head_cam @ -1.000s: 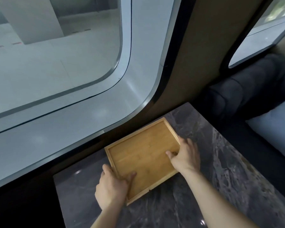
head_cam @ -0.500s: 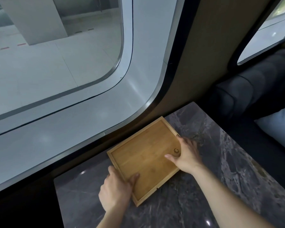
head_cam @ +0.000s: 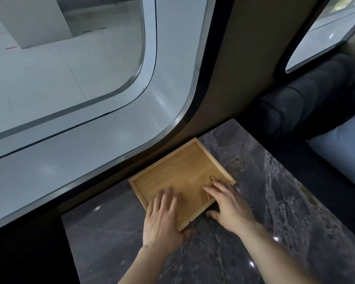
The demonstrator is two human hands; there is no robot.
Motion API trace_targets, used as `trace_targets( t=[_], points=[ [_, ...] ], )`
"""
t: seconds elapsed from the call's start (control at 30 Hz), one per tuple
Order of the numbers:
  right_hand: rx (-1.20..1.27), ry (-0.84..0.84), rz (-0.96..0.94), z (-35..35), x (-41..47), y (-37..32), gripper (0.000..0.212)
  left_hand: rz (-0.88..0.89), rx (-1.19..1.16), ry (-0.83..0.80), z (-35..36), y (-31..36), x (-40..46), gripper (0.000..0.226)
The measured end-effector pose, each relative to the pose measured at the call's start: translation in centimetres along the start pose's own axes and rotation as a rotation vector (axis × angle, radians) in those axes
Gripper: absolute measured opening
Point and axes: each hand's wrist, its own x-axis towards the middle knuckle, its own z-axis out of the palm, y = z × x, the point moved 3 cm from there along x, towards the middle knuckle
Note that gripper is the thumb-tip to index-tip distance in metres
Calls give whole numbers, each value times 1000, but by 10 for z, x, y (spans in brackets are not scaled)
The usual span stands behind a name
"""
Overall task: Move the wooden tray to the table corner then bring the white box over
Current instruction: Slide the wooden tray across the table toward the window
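The left hand (head_cam: pixel 162 220) is spread open and flat, palm down, its fingers (head_cam: pixel 165 194) lying side by side over the near part of the shallow square wooden tray (head_cam: pixel 178 173), while its thumb sits off the tray's near corner against the dark grey marble-patterned table top (head_cam: pixel 275 201). It grips nothing; whether the palm presses on the tray's near rim or only hovers over it cannot be told. The right hand (head_cam: pixel 230 206) is also open and loosely spread, fingers reaching forward over the tray's right near rim, the fingertips close to a small round mark on the tray floor; its thumb is splayed out low, resting by the outer edge of the tray on the stone. The two hands lie well apart from each other, side by side, neither closed around anything.

Both bare forearms come up from the lower edge of the view, the left one nearly straight ahead, the right one slanting in from the lower right, with both wrists fairly flat.

The tray is pale honey-coloured wood with a thin raised rim, turned diamond-wise so one corner points toward the left thumb. It lies flat on the table just ahead of and under both hands, its far edge close beneath the sill of the large rounded window (head_cam: pixel 70 78).
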Motion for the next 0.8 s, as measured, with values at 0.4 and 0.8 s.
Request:
trace_targets(
  t=[0.4,0.8],
  points=[
    [27,63,-7,17,9,-15,59,28,16,22,0,-28,9,94],
    [-10,44,104,4,-19,-19,83,67,45,-2,-18,-11,8,104]
  ],
)
